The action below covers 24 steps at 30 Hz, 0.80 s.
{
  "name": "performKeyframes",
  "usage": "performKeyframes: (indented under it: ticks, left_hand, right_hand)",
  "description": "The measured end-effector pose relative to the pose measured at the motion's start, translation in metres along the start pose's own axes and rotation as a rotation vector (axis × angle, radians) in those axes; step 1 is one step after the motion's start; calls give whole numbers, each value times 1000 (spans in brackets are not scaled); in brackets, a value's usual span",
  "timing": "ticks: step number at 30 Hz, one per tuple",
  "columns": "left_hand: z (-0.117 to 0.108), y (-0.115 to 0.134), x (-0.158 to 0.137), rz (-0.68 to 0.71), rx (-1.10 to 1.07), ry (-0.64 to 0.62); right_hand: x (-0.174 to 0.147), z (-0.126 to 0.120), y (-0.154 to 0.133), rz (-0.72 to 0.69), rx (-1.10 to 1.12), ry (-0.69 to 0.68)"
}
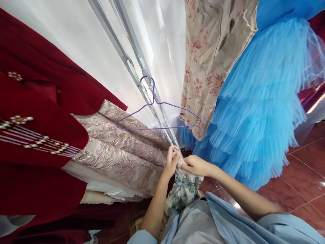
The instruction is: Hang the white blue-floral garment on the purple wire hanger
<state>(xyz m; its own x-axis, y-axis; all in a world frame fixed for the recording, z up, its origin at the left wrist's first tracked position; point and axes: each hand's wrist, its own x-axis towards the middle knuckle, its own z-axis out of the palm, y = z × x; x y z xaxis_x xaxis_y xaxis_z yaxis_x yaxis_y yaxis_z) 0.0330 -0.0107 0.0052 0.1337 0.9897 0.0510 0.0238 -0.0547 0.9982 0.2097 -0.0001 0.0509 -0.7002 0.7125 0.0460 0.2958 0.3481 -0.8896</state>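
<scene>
The left hand [172, 161] is raised with curled fingers, its thumb and fingertips pinching the gathered upper end of a printed garment [184, 186]. The right hand [191, 165] comes in from the other side, nearly closed, thumb and index finger gripping the same gathered fabric, so the two sets of fingertips nearly meet and partly hide that end. The garment hangs just below both hands, against the front of the wearer's pale blue shirt [223, 217].

Beyond the hands, a purple wire hanger [154, 99] stands above them, apart from the fingers. Left of the left hand, a pink brocade skirt [132, 156] spreads close by, with a red beaded garment [43, 135] farther out. Right of the right hand are a blue ruffled dress [254, 112] and, higher, a floral dress [203, 61]. Metal rails [111, 34] run up and leftward from behind the hands, before a white drape [68, 37].

The printed garment's long axis runs from the hands down toward the wearer's body, its gathered end pointing up and away.
</scene>
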Motion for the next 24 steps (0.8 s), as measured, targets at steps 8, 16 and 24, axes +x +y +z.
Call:
performKeyframes:
  ticks: [8, 16, 24]
  left_hand:
    - [-26, 4, -54, -199, 255, -322]
    - [-41, 64, -62, -65, 430, -111]
    - [-137, 89, -40, 10, 326, 258]
  right_hand:
    - [-18, -99, 12, 53, 539, 407]
    - [85, -204, 20, -151, 365, 617]
    - [131, -193, 1, -7, 551, 339]
